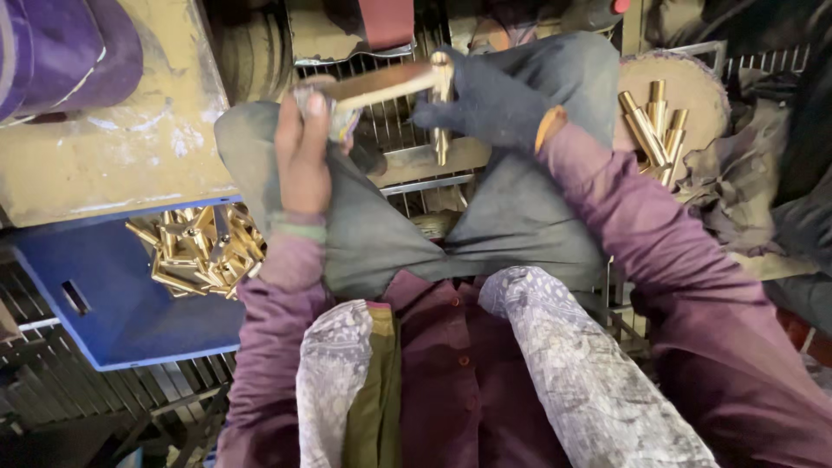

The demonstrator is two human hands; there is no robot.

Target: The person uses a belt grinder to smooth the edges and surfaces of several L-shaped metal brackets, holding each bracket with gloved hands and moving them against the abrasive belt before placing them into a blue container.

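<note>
Two hands up front, both busy on the same brass piece. Left hand [303,160] is bare, fingers wrapped tight round a wad of rag at the near end of a rod [386,84], thumb pointing up. Right hand [485,104] is in a dark glove w/ an orange cuff edge, closed on a brass tube [442,108] that stands upright, crossing the far end of the rod so the two make a T shape. Can't tell exactly how rod and tube join, the glove hides it.

Both sit above the person's lap, which is covered by a grey cloth [485,217], over a wire grate [394,130]. Purple sleeves run back toward the camera, plus a pale patterned scarf hanging down the chest.

Left of the left hand, lower down: blue tray [113,303] w/ a heap of brass parts [199,247] piled in its far corner. Right of the gloved hand: round wooden block [693,87] w/ a few more brass tubes [654,130] lying on it, well apart from the tray pile. Grimy yellow machine body [113,139] top left.
</note>
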